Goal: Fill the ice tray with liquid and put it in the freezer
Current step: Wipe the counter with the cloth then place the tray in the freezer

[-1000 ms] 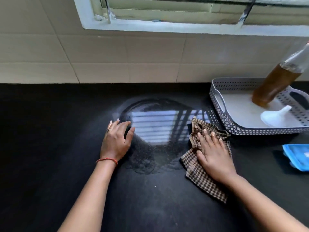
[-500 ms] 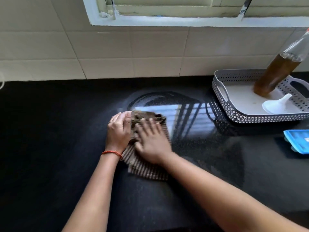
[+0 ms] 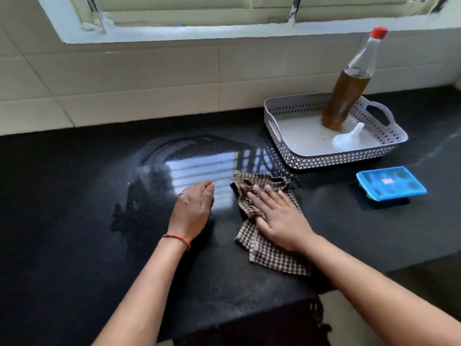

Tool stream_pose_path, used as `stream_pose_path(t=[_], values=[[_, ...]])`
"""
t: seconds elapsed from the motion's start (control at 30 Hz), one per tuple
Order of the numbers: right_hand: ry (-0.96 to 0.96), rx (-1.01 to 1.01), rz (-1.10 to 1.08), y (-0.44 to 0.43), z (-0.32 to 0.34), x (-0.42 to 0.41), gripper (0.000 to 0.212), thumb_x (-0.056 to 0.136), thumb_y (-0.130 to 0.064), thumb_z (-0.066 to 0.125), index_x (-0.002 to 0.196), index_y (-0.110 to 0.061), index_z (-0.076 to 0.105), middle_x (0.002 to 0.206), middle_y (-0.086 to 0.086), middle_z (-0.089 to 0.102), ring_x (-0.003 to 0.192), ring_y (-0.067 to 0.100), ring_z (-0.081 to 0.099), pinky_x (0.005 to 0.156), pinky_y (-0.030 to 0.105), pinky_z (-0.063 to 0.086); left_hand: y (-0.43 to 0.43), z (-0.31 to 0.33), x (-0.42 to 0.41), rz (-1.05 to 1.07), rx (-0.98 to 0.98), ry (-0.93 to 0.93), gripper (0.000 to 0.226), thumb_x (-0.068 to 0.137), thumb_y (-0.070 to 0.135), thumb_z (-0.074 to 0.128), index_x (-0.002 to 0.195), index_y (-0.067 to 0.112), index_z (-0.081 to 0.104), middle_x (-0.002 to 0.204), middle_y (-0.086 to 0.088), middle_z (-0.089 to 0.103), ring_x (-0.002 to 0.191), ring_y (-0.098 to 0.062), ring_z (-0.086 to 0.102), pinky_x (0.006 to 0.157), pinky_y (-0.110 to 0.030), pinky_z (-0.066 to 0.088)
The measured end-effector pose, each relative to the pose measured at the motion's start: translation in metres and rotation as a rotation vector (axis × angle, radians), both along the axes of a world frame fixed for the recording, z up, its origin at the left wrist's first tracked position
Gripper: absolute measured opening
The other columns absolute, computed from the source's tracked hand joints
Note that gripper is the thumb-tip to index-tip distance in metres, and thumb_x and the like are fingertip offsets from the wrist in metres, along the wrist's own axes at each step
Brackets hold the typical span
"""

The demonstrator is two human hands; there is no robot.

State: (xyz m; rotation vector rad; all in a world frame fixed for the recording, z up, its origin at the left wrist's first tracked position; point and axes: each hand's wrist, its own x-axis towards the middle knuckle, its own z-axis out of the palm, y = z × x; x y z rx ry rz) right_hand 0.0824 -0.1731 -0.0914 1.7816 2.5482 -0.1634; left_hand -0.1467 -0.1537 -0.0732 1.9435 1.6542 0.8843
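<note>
Black stone countertop (image 3: 74, 245) across the whole lower view, glossy, with a wet sheen (image 3: 199, 166) at mid-counter mirroring the window bars. Behind it, pale tiled wall (image 3: 149, 78) under a white window frame (image 3: 174, 33).

At back right on the counter, grey perforated basket (image 3: 274, 126) with side handles and a white floor. Inside, upright at the far end, clear bottle (image 3: 346, 96) with a red cap, about two-thirds full of brown liquid. Beside its base, white funnel (image 3: 349, 139) lying tilted.

In front of the basket, brown-and-cream checked cloth (image 3: 274, 255), crumpled at its far end and flatter toward the counter's edge.

Right hand (image 3: 277, 216) palm down on the cloth, fingers straight and spread, pressing and not clutching. Left hand (image 3: 192, 211) palm down on bare counter just left of the cloth, at the edge of the sheen, fingers together and extended, holding nothing. Thin red thread bracelet (image 3: 177, 238) at the left wrist.

Ice tray (image 3: 391, 183) flat on the counter at far right, just in front of the basket, well apart from both hands. Bright blue, rectangular, rimmed, darker cell shapes in rows across the top, small white label at the centre. Filled or not: impossible to tell.
</note>
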Motion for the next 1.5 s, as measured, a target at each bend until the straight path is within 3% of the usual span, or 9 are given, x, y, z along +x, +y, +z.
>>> stream_pose_path(t=[0.07,0.27,0.43,0.67,0.8,0.93,1.07,1.33,1.5], values=[[0.026,-0.039,-0.198,0.006,0.001,0.042,0.079,0.076,-0.056,0.002,0.151,-0.031,0.006,0.16,-0.006,-0.003,0.148,0.015,-0.002,0.118,0.033,-0.003,-0.006,-0.006,0.022,-0.079,-0.016,0.064,0.046,0.094,0.037,0.035,0.115,0.006,0.063,0.112,-0.01,0.067,0.108,-0.024,0.059,0.092,-0.025,0.037],[0.021,0.001,-0.547,-0.069,-0.006,0.064,0.088,0.072,-0.057,-0.004,0.152,-0.021,0.006,0.16,0.004,-0.003,0.148,0.025,-0.002,0.117,0.039,-0.007,-0.017,-0.009,0.042,-0.053,-0.037,0.12,0.05,0.095,0.04,0.033,0.123,0.007,0.058,0.12,-0.009,0.064,0.116,-0.025,0.054,0.097,-0.029,0.036],[0.082,0.041,-0.212,-0.107,-0.012,-0.032,0.07,0.075,-0.053,0.037,0.132,-0.016,0.055,0.144,0.012,0.046,0.137,0.031,0.032,0.105,0.047,0.021,-0.023,0.005,0.044,0.018,-0.003,0.073,0.046,0.095,0.037,0.034,0.12,0.007,0.06,0.117,-0.012,0.065,0.112,-0.027,0.056,0.093,-0.026,0.036],[0.093,-0.064,0.628,-0.117,-0.004,-0.076,0.06,0.086,-0.047,0.024,0.143,-0.034,0.035,0.154,-0.005,0.03,0.144,0.027,0.023,0.118,0.047,0.011,-0.03,0.033,0.033,0.133,0.049,0.032,0.035,0.101,0.026,0.04,0.118,0.006,0.062,0.112,-0.013,0.067,0.108,-0.027,0.06,0.09,-0.029,0.041],[0.076,-0.021,0.548,-0.098,-0.008,-0.025,0.057,0.085,-0.049,0.029,0.141,-0.04,0.037,0.15,-0.012,0.037,0.14,0.019,0.034,0.115,0.039,0.023,-0.041,0.023,0.017,0.201,0.011,0.037,0.034,0.1,0.027,0.039,0.115,0.008,0.063,0.111,-0.012,0.068,0.107,-0.027,0.061,0.089,-0.031,0.043],[0.066,-0.101,0.335,-0.033,0.004,-0.021,0.069,0.082,-0.056,0.008,0.149,-0.04,0.01,0.16,-0.011,0.003,0.148,0.019,0.0,0.118,0.038,-0.001,-0.061,0.011,-0.001,0.305,-0.027,0.02,0.034,0.1,0.027,0.04,0.116,0.008,0.063,0.114,-0.011,0.067,0.109,-0.025,0.06,0.088,-0.025,0.041],[0.083,-0.145,0.215,0.036,0.005,-0.083,0.061,0.095,-0.05,0.022,0.15,-0.036,0.0,0.16,-0.006,-0.01,0.147,0.022,-0.011,0.118,0.042,-0.005,-0.074,0.012,-0.026,0.413,-0.002,-0.007,0.035,0.1,0.027,0.04,0.12,0.008,0.061,0.117,-0.01,0.067,0.112,-0.023,0.06,0.091,-0.023,0.04],[0.028,-0.219,0.441,0.072,0.01,-0.252,0.065,0.095,-0.05,0.024,0.152,-0.029,0.001,0.16,-0.001,-0.011,0.146,0.027,-0.014,0.118,0.046,-0.007,-0.104,0.014,-0.088,0.608,0.076,-0.041,0.037,0.1,0.029,0.039,0.119,0.009,0.063,0.115,-0.008,0.068,0.108,-0.018,0.062,0.092,-0.021,0.042],[0.05,-0.118,0.768,-0.01,0.01,-0.246,0.064,0.095,-0.048,0.026,0.152,-0.024,0.007,0.161,0.001,0.001,0.148,0.027,-0.003,0.12,0.044,-0.003,-0.108,0.018,-0.106,0.698,0.143,-0.07,0.039,0.097,0.031,0.037,0.111,0.008,0.065,0.108,-0.008,0.07,0.1,-0.017,0.063,0.085,-0.015,0.041]])
